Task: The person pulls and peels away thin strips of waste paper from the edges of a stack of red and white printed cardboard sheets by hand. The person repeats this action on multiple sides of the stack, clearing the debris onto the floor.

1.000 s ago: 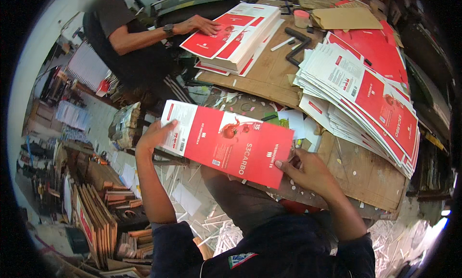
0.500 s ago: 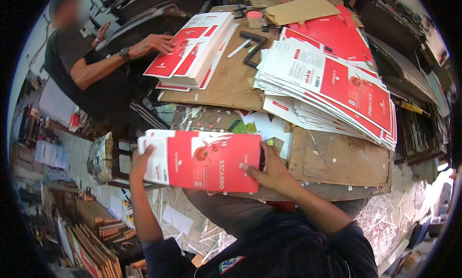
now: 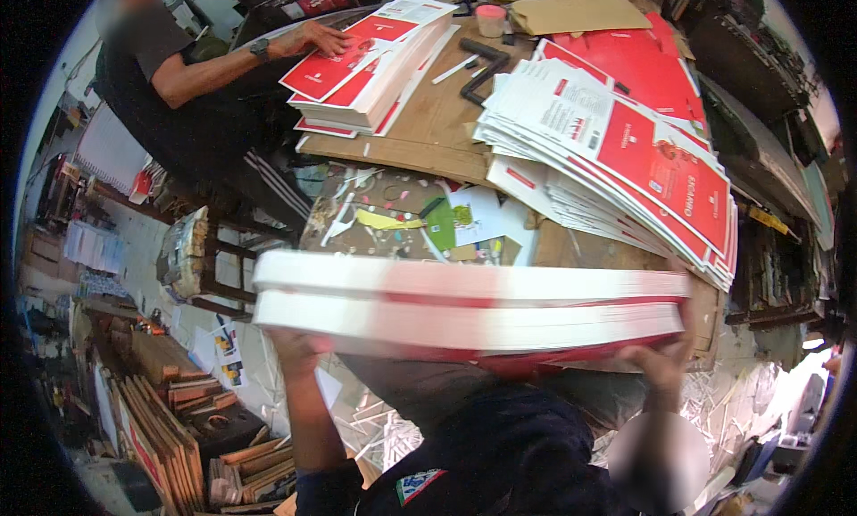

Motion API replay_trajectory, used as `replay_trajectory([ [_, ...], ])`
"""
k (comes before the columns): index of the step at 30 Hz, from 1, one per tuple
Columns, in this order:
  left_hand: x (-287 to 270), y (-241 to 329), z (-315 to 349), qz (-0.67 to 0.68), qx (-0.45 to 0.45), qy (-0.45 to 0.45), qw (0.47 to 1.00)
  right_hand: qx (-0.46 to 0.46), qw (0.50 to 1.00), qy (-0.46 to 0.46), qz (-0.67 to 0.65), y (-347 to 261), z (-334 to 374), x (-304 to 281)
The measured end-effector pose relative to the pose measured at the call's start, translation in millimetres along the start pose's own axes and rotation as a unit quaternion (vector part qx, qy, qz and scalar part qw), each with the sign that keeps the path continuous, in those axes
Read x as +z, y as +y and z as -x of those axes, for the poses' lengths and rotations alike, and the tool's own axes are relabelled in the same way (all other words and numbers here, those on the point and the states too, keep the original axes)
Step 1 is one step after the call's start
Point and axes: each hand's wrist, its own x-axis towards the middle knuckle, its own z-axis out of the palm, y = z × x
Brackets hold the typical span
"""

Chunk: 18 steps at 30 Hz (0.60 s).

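In front of me a thick stack of printed sheets [image 3: 464, 306] is held up between both hands. Its long white edges face the camera, banded red at the middle, and a dark gap splits it lengthwise into two layers. My left hand [image 3: 299, 348] grips its left end from below, fingers partly hidden behind it. At the right end my right hand [image 3: 662, 360] is closed on the lower corner, somewhat blurred. Beyond it on the table lies a fanned pile of red and white printed sheets [image 3: 616, 150].
At the far left a co-worker's hand [image 3: 312, 39] rests on another tall stack of sheets [image 3: 384, 79]. A black angled bar [image 3: 482, 74], a pink-topped jar [image 3: 490, 20] and brown card [image 3: 580, 14] lie on the worn wooden table [image 3: 393, 154]. Paper scraps litter its near part.
The stack has turned from showing its red printed face to showing its long edges. My right hand has moved right and lower; the view has shifted slightly.
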Motion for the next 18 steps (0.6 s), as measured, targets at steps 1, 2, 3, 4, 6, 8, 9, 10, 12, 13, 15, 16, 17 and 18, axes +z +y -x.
replay_trajectory([
  [1, 31, -2, -6, -0.124, 0.079, -0.046, 0.988, -0.078, 0.995, 0.056, 0.019, -6, 1, -28],
  [2, 64, -3, -13, -0.221, 0.163, -0.1, 0.956, -0.105, 0.988, 0.089, 0.07, -10, 2, -55],
  [3, 98, -4, -21, -0.252, 0.19, -0.145, 0.938, -0.114, 0.983, 0.109, 0.098, -15, 3, -83],
  [4, 132, -3, -25, -0.278, 0.197, -0.189, 0.921, -0.138, 0.98, 0.112, 0.092, -16, 3, -106],
  [6, 199, 0, -18, -0.089, 0.076, -0.233, 0.965, -0.086, 0.976, 0.156, 0.125, -14, 16, -142],
  [8, 243, 5, -9, 0.066, -0.086, -0.259, 0.96, -0.057, 0.979, 0.156, 0.121, 2, 20, -162],
  [9, 255, 7, -6, -0.001, -0.108, -0.287, 0.952, -0.049, 0.981, 0.158, 0.1, 9, 22, -168],
  [10, 265, 9, -3, -0.071, -0.127, -0.308, 0.94, -0.04, 0.987, 0.141, 0.071, 15, 23, -171],
  [12, 273, 11, 6, -0.008, -0.161, -0.302, 0.94, -0.079, 0.982, 0.165, 0.041, 23, 25, -172],
  [13, 273, 14, 9, -0.003, -0.167, -0.289, 0.943, -0.083, 0.982, 0.168, 0.038, 25, 26, -170],
  [15, 271, 18, 15, 0.029, -0.174, -0.261, 0.949, -0.058, 0.983, 0.174, -0.001, 26, 26, -162],
  [16, 271, 21, 18, 0.01, -0.182, -0.273, 0.945, -0.02, 0.987, 0.16, 0.014, 29, 25, -157],
  [17, 271, 24, 21, 0.075, -0.151, -0.289, 0.942, -0.062, 0.983, 0.173, -0.015, 31, 26, -153],
  [18, 272, 26, 26, 0.141, -0.115, -0.324, 0.929, -0.097, 0.983, 0.156, -0.018, 35, 27, -150],
])
